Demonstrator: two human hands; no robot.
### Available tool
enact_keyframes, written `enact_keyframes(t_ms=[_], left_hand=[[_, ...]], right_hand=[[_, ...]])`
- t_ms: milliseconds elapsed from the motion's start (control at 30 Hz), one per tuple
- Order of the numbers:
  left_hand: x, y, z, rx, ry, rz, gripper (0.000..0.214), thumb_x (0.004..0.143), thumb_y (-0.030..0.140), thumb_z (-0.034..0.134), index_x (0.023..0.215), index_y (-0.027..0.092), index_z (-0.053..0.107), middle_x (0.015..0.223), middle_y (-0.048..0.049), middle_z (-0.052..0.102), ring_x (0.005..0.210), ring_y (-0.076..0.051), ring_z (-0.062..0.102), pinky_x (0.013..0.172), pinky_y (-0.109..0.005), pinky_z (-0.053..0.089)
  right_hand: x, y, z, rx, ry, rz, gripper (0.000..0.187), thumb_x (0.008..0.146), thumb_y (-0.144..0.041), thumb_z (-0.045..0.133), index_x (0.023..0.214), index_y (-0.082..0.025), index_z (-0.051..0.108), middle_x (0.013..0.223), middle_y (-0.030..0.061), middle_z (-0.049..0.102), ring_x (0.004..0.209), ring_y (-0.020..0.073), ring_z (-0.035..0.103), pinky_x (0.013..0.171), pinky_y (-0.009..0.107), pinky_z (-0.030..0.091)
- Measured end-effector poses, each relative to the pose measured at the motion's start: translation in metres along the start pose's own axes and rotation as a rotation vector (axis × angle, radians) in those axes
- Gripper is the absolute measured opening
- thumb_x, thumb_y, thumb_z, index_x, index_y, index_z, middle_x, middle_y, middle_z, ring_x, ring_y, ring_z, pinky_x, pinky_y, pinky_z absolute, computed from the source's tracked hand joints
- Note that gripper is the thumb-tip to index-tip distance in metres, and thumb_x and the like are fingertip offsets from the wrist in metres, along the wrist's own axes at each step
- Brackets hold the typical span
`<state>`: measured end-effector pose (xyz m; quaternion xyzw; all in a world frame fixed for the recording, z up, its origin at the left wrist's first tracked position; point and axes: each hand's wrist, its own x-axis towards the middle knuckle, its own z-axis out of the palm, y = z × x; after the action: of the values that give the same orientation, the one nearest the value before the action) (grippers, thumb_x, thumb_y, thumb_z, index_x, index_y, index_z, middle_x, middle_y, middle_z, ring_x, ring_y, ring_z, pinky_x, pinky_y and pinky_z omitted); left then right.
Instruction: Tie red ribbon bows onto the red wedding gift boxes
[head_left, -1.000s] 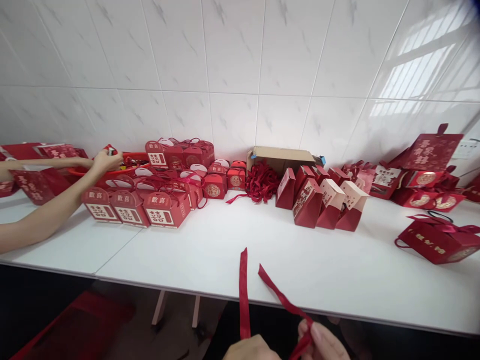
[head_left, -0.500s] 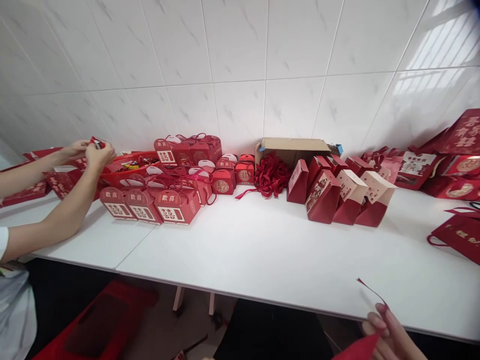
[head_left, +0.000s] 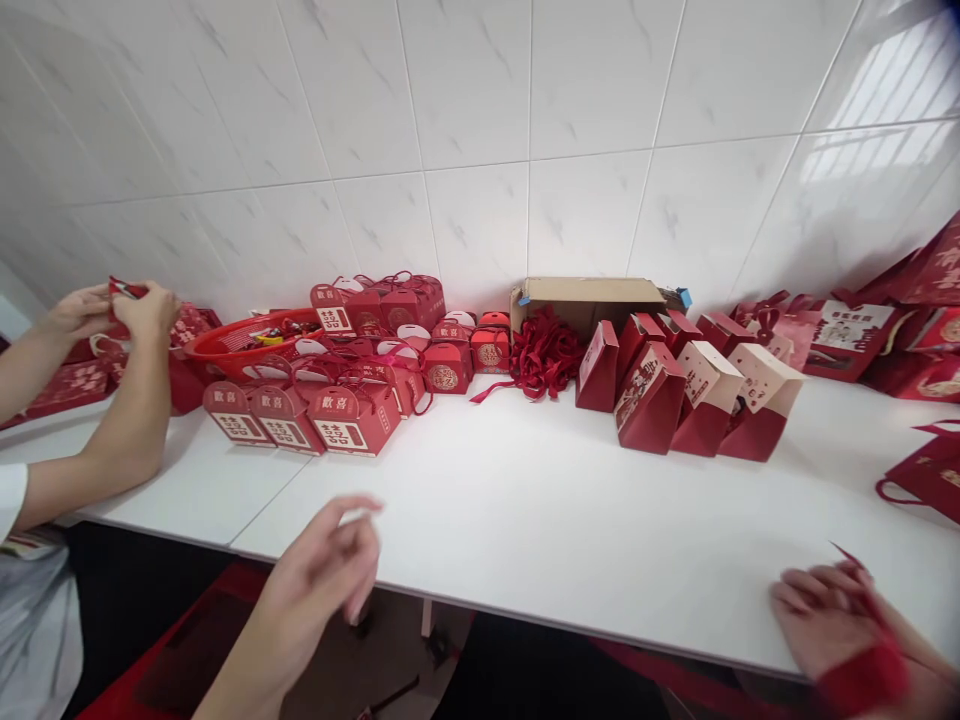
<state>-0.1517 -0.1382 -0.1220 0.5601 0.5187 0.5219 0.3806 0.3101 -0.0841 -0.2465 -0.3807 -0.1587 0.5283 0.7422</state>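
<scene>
My left hand (head_left: 319, 575) hangs over the front edge of the white table (head_left: 480, 530), slightly blurred. Its fingers are apart and loosely bent, with nothing in them. At the lower right, my right hand (head_left: 825, 615) is closed on a dark red ribbon (head_left: 870, 680). One pointed end sticks up past the fingers, while a blurred wide part lies across the wrist. Small red gift boxes (head_left: 349, 420) with cord handles are the nearest things beyond my left hand. Farther back, a heap of red ribbons (head_left: 546, 350) spills from an open cardboard box (head_left: 592, 290).
Slanted red and cream boxes (head_left: 697, 400) stand right of the ribbon heap. Red gift bags (head_left: 847, 335) line the far right. A red basket (head_left: 217, 345) holds small wrapped items. At left, a co-worker's hands (head_left: 131, 305) hold a small red item. A tiled wall (head_left: 480, 100) closes the back.
My left hand has come into view at the lower left of centre. My right hand has moved right with the ribbon. The co-worker's hands have shifted left.
</scene>
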Motion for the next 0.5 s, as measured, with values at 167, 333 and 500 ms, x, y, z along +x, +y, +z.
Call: enact_keyframes(t_ms=[167,333,500], left_hand=[[0.132,0.018,0.031,0.585,0.076,-0.004,0.051,0.083,0.043,0.051,0.124,0.017,0.036,0.117,-0.0122,0.058,0.098,-0.019,0.061,0.073,-0.029,0.052],[0.250,-0.011,0.050,0.863,0.213,0.008,0.064,0.077,0.042,0.059,0.127,0.008,0.039,0.138,-0.0252,0.040,0.129,-0.036,0.038,0.104,-0.047,0.032],[0.283,-0.035,0.048,1.029,0.186,0.070,0.066,0.076,0.045,0.060,0.127,0.006,0.045,0.144,-0.0262,0.033,0.139,-0.041,0.013,0.110,-0.056,0.013]], right_hand=[[0.005,0.007,-0.001,0.102,0.036,0.148,0.015,0.078,-0.028,0.061,0.093,-0.028,0.066,0.106,0.0066,0.065,0.099,0.0236,0.062,0.072,0.043,0.055],[0.004,0.010,0.000,0.071,0.026,0.158,0.008,0.074,-0.026,0.067,0.082,-0.028,0.067,0.114,0.0033,0.065,0.108,0.0221,0.061,0.076,0.037,0.060],[-0.016,-0.002,0.035,0.166,0.218,0.297,0.028,0.069,-0.026,0.063,0.096,-0.021,0.070,0.120,0.0071,0.063,0.108,0.0201,0.061,0.071,0.026,0.062]])
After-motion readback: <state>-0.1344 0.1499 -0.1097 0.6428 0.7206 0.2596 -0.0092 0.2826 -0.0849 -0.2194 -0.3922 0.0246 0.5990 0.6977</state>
